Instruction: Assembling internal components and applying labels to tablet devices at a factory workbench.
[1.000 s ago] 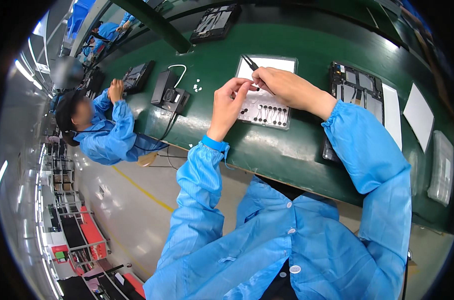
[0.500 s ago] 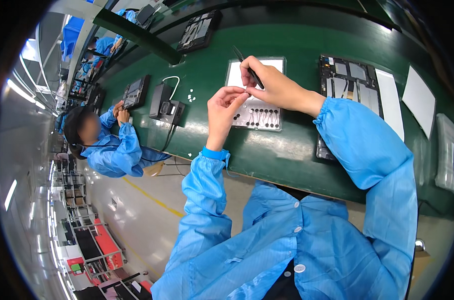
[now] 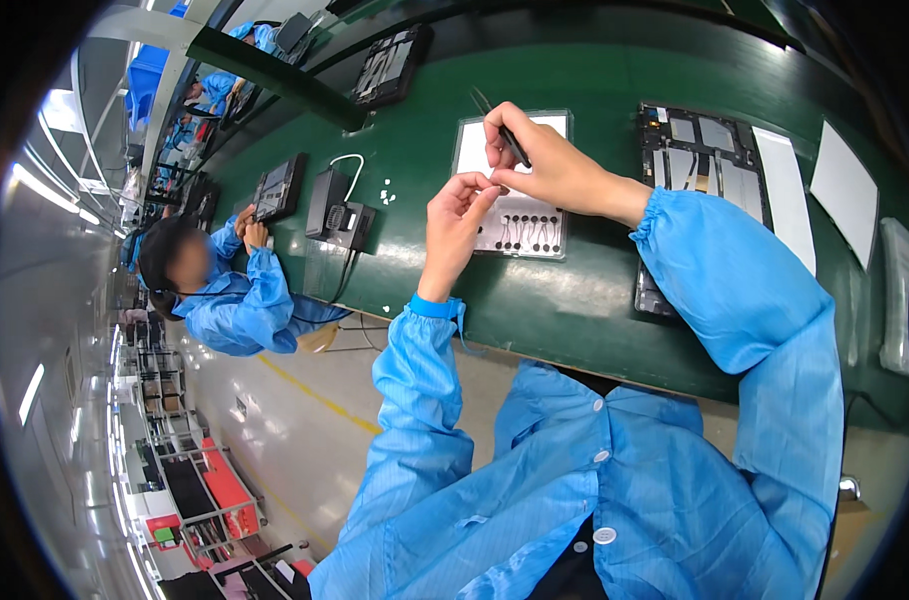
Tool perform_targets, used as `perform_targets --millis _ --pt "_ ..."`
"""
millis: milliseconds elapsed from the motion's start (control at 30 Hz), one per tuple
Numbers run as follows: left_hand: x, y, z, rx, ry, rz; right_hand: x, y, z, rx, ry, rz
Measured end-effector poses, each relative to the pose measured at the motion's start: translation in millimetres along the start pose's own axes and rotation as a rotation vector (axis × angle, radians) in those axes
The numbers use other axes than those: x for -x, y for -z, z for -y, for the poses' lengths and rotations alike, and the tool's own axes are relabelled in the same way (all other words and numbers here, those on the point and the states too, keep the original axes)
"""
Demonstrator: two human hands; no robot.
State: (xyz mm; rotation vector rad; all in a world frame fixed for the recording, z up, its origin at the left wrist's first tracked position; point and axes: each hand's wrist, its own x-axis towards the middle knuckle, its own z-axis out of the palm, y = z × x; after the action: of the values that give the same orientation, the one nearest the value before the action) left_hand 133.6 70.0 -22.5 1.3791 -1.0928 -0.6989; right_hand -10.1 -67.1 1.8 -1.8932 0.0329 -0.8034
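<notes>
Above the green bench, my left hand [image 3: 452, 235] and my right hand [image 3: 549, 170] meet at the fingertips. Thumb and forefinger of my left hand pinch a small dark part [image 3: 502, 190], too small to make out fully. The fingertips of my right hand are at the same part. Slim black tweezers [image 3: 515, 147] are tucked in my right hand, pointing up and away. Under both hands lies a clear tray [image 3: 564, 250] with a white sheet [image 3: 549, 124] at its far end. Rows of small black round parts with thin wires [image 3: 529, 233] lie at its near end.
To the right are an opened tablet-like device [image 3: 714, 150], white sheets [image 3: 842, 195] and a clear plastic pack [image 3: 896, 295]. To the left are a black power adapter [image 3: 339, 215], white scraps [image 3: 386, 192] and a seated co-worker [image 3: 219, 285] handling another device [image 3: 277, 187].
My hands stay joined at the fingertips, with only a slight shift of the fingers. The whole view has moved slightly. The tweezers remain in my right hand.
</notes>
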Motion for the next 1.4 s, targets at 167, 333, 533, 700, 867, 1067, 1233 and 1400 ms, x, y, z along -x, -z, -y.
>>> perform_targets --millis 167,333,533,700,867,1067,1233,1400 --pt "3 7 -2 -0.186 -0.029 0.014 -1 1 -3 -0.076 -0.031 -0.069" --pt "-2 7 -17 -0.566 -0.244 -0.026 -1 8 1 -0.007 0.002 -0.045" --pt "-12 2 -24 -0.416 -0.177 -0.032 0 9 9 -0.038 0.053 -0.032" --pt "-11 0 -44 -0.315 -0.121 -0.063 0 19 32 0.165 0.218 -0.169" --pt "-10 -36 -57 -0.206 -0.080 0.075 0 48 48 0.254 0.247 -0.392" --pt "19 -85 -68 -0.265 -0.219 0.403 -4 50 60 0.101 0.237 -0.426" --pt "59 -108 -56 -0.260 -0.520 0.418 -6 47 34 -0.177 0.131 -0.451" --pt "67 -111 -41 -0.362 -0.662 0.326 -9 42 33 -0.151 0.063 -0.338"
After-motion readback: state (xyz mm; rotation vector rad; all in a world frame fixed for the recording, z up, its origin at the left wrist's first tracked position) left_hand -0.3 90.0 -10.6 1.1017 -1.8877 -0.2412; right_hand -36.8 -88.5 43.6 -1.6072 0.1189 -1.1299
